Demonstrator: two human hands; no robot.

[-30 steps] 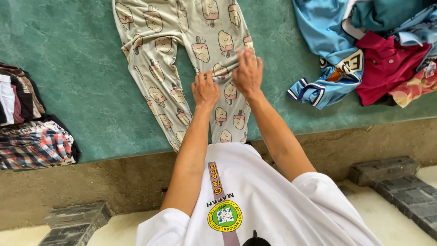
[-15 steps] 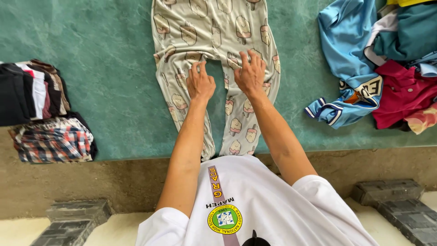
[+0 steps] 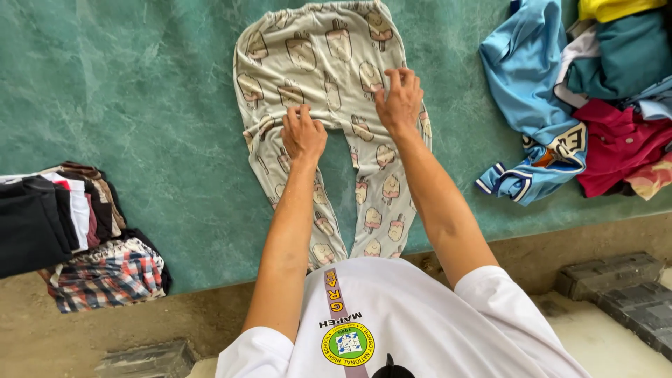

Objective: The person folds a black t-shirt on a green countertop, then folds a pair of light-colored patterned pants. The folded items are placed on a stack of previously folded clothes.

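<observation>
- I am watching from a head camera that is looking straight down at two bare arms reaching forward over a green marbled tabletop [image 3: 140,105].
- The left hand [image 3: 303,134] is lying palm down, fingers loosely curled, on the crotch area of a pair of pale grey pyjama trousers [image 3: 318,63] printed with ice lollies.
- The right hand [image 3: 400,103] is pressing flat with its fingers spread on the trousers, just right of the left hand and a little further away from me.
- Neither hand is gripping anything; both are resting open on the cloth.
- The trousers are lying spread out under both hands, waistband at the far side, both legs running back toward me and hanging over the near edge.
- Judging by this, the trousers are laid out and mostly smooth but not yet folded; no fold is showing in them.
- Well left of the left hand, a stack of folded clothes [image 3: 49,217] is sitting, with a plaid garment [image 3: 108,276] beside it, so some garments look finished.
- Well right of the right hand, a loose heap is waiting unfolded: a blue jersey [image 3: 525,77], a red shirt [image 3: 619,143] and a teal garment [image 3: 619,56].
</observation>
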